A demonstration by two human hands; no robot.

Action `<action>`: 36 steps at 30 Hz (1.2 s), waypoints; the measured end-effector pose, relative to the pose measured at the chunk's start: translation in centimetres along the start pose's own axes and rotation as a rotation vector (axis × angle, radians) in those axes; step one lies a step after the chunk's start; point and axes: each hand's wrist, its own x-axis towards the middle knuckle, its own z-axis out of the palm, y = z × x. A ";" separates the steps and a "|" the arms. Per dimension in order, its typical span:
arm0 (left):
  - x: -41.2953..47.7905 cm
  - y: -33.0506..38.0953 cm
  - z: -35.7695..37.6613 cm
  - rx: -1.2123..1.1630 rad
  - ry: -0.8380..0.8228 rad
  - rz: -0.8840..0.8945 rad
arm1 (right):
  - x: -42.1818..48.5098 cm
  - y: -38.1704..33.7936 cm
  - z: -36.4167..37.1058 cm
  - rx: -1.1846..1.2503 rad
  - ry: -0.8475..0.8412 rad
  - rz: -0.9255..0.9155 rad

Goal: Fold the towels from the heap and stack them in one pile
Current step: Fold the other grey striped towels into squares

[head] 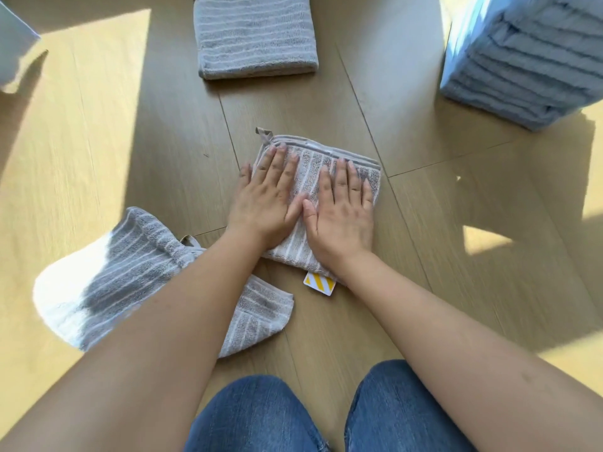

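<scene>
A small grey striped towel [310, 171], folded into a square, lies on the wooden floor in front of my knees. My left hand [267, 197] presses flat on its left half, fingers straight. Beside it, my right hand [342, 207] lies flat on the right half. A yellow-striped label [319, 283] sticks out from the towel's near edge. An unfolded grey striped towel [130, 272] lies crumpled under my left forearm. Another folded grey towel [254, 37] sits farther away at the top centre.
A tall stack of folded blue towels [528, 57] stands at the far right. A pale object [16, 47] is cut off at the top left. My knees in blue jeans [326, 415] are at the bottom. Sunlit patches cross the floor [456, 256].
</scene>
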 end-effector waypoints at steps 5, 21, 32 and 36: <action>-0.1 -0.8 -0.8 -0.138 -0.030 -0.283 | -0.6 2.8 -0.8 0.005 -0.031 0.147; -8.2 1.0 -2.9 -1.115 -0.073 -0.797 | -8.2 2.8 -2.8 0.913 -0.104 0.317; -12.8 1.9 -1.6 -1.096 -0.076 -0.448 | -8.1 4.0 -2.6 0.783 -0.177 0.209; -11.9 1.4 -1.2 -1.037 -0.063 -0.412 | -6.7 3.9 -2.4 0.653 -0.209 0.179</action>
